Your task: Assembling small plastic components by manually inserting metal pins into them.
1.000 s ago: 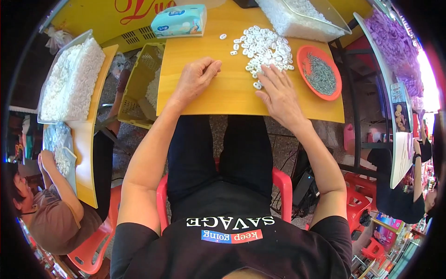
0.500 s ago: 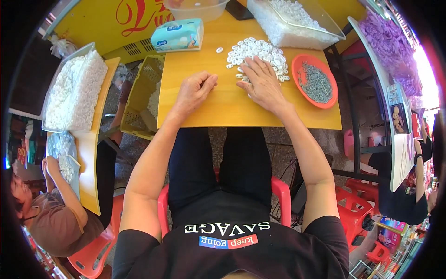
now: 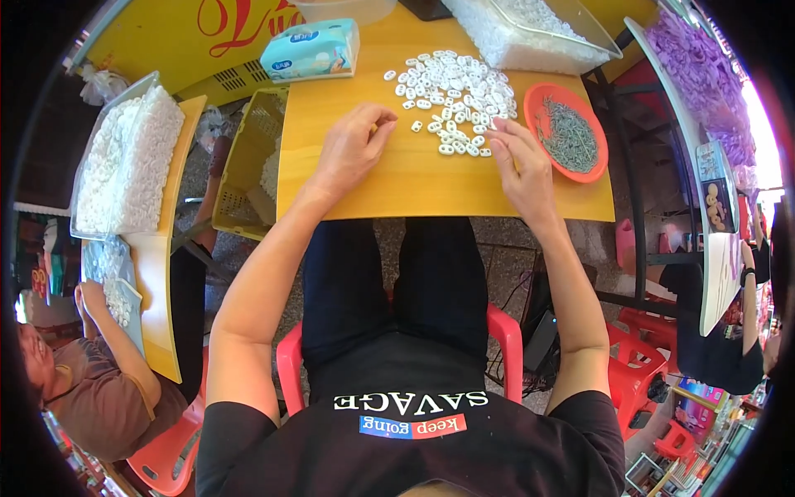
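Observation:
On the yellow table [image 3: 397, 186] a loose pile of small white oval plastic pieces with two dark-looking holes each [image 3: 460, 83] spreads out before me. My right hand [image 3: 525, 166] hovers at the pile's near right edge, thumb and fingers apart, with nothing visible between them. Just beyond it lies an orange-red oval bowl [image 3: 598, 166] of thin grey metal screws or nails [image 3: 570, 137]. Left of the pile, my left hand [image 3: 352, 149] is curled closed over the table. Whatever its fingers may hold is hidden.
A blue tissue pack [image 3: 310, 51] sits at the back left. A clear bin of white pieces [image 3: 546, 58] stands at the back right. Left of the table are a yellow crate [image 3: 240, 186] and a side table with another filled bin [image 3: 132, 166], where a person [image 3: 99, 381] sits.
My right hand has lifted off the pile and moved right and nearer, toward the bowl. Some white pieces now lie spread closer to me. The left hand stays curled, shifted slightly.

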